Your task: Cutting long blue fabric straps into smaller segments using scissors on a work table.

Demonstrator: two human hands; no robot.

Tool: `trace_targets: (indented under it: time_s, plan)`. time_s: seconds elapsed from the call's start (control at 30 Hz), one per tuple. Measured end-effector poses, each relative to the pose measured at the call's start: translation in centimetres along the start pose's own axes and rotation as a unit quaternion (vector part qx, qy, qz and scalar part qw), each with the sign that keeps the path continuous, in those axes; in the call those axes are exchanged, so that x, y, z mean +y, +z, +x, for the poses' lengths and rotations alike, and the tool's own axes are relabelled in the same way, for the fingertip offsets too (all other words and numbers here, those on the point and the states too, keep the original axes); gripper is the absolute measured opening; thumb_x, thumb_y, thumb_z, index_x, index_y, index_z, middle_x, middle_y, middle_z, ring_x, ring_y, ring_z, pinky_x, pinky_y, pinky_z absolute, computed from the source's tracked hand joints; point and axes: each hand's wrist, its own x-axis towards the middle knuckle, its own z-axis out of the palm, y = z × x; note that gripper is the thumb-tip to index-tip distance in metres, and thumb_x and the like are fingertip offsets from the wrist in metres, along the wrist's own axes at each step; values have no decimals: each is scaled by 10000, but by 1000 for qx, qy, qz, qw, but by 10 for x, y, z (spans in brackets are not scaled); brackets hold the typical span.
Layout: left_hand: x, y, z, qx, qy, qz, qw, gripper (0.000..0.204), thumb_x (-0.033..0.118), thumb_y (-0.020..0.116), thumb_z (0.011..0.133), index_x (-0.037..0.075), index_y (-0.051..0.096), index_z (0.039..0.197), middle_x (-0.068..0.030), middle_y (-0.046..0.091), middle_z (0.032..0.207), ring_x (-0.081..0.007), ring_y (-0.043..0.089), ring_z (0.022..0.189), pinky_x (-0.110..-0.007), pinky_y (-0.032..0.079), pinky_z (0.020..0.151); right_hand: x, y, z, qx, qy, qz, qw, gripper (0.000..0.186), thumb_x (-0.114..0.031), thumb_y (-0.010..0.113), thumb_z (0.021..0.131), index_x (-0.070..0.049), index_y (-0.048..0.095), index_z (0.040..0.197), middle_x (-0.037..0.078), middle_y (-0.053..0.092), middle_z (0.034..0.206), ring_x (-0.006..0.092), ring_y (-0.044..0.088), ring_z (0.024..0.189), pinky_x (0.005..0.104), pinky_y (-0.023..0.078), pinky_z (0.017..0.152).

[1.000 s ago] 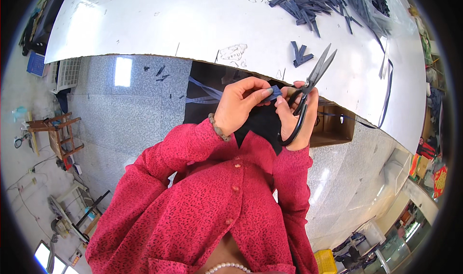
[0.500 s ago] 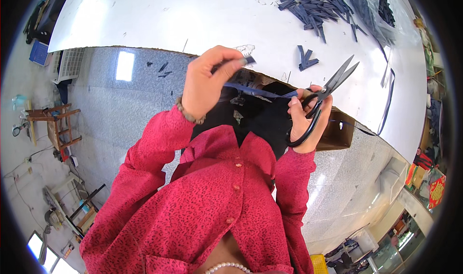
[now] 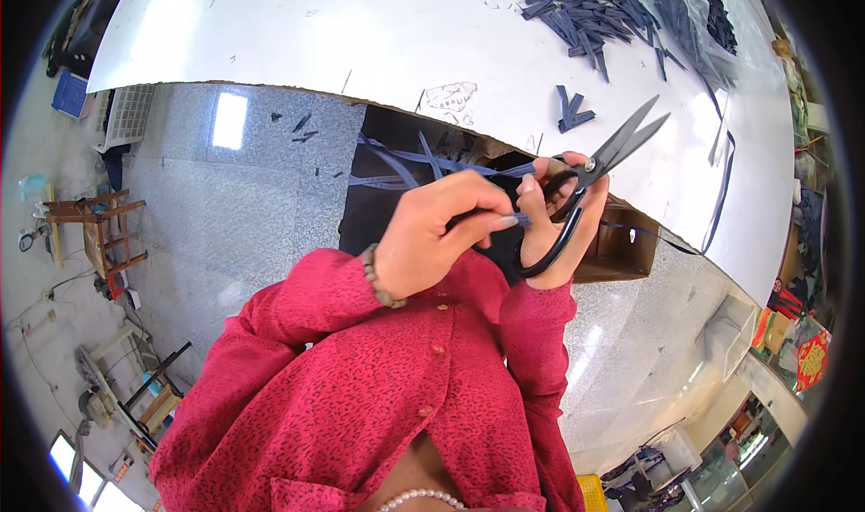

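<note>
My right hand (image 3: pixel 566 219) holds black-handled scissors (image 3: pixel 618 141), their blades slightly apart and pointing up to the right over the table edge. Its thumb and fingertips also pinch dark blue fabric strips (image 3: pixel 468 166). Close beside it, my left hand (image 3: pixel 441 228) is closed in a pinch at the strip by the right thumb; the fingers hide most of what they grip. More lengths of strip trail leftward across the black cloth on my lap (image 3: pixel 359 207). Several short cut strips (image 3: pixel 574 109) lie on the white table (image 3: pixel 315 48) just beyond the scissors.
A large heap of cut blue strips (image 3: pixel 590 16) lies at the far right beside a clear plastic bag (image 3: pixel 685 16). One long strip (image 3: pixel 723 196) hangs over the table's right edge toward an open brown box (image 3: pixel 622 251) beneath. A wooden stool (image 3: pixel 99 228) stands at left.
My left hand has moved down and right, from above the table edge to beside my right hand. The dark piece in its fingers no longer shows. The scissors have shifted slightly.
</note>
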Motion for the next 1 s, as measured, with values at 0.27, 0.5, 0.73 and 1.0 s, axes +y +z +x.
trace_targets:
  time_s: [0.27, 0.5, 0.73, 1.0]
  plan:
    - [-26, 18, 13, 98, -17, -206, 974, 93, -27, 562, 898, -57, 604, 975, -101, 555, 1098, -119, 611, 790, -233, 522, 715, -4, 4, -7, 1, -23, 4, 1000, 428, 34, 620, 780, -1, 398, 1145, 100, 602, 907, 139, 594, 819, 246, 486, 762]
    - [-29, 16, 16, 88, -44, -182, 978, 99, -18, 565, 902, -52, 607, 985, -74, 621, 958, -106, 619, 808, -233, 529, 718, -2, 1, -7, -5, -14, -9, 1000, 432, 45, 620, 778, -6, 395, 1143, 98, 598, 907, 137, 595, 820, 238, 493, 754]
    - [-33, 16, 15, 83, -36, -149, 985, 98, -23, 566, 899, -49, 618, 978, -68, 607, 986, -120, 612, 852, -243, 521, 748, 1, -4, -7, -15, -10, 10, 1000, 434, 43, 624, 790, -12, 387, 1149, 103, 587, 923, 141, 595, 820, 259, 497, 759]
    - [-37, 15, 16, 50, -59, -107, 991, 99, -12, 573, 897, -47, 609, 982, -54, 605, 934, -111, 620, 799, -230, 520, 711, 2, -14, -7, -36, -15, -22, 999, 425, 35, 625, 799, -11, 397, 1155, 94, 576, 918, 135, 581, 811, 257, 476, 770]
